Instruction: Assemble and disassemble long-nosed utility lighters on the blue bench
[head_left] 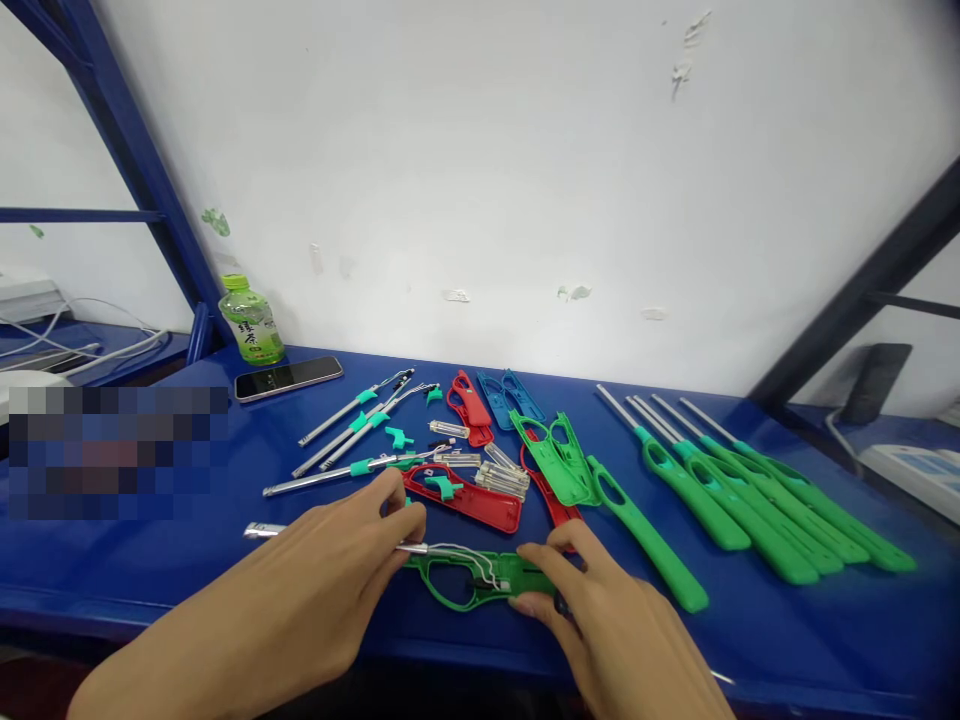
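Near the table's front edge lies a green handle half [450,585], its inside facing up, with white wires and a small black part in it. My left hand [360,555] is closed round a metal tube [262,530] at the left end of this handle. The tube's tip sticks out to the left. The fingers of my right hand [577,590] pinch the handle's right end, with a small dark thing partly hidden beneath them. Just behind are a red handle half [480,500], small teal parts [442,487] and clear cartridges [502,478].
On the blue table [247,450], several metal tubes with wires [345,425] lie left of centre. Several green lighters [750,500] lie at the right, blue handle halves [510,398] behind. A phone [289,379] and a green bottle [252,325] stand back left, near the wall.
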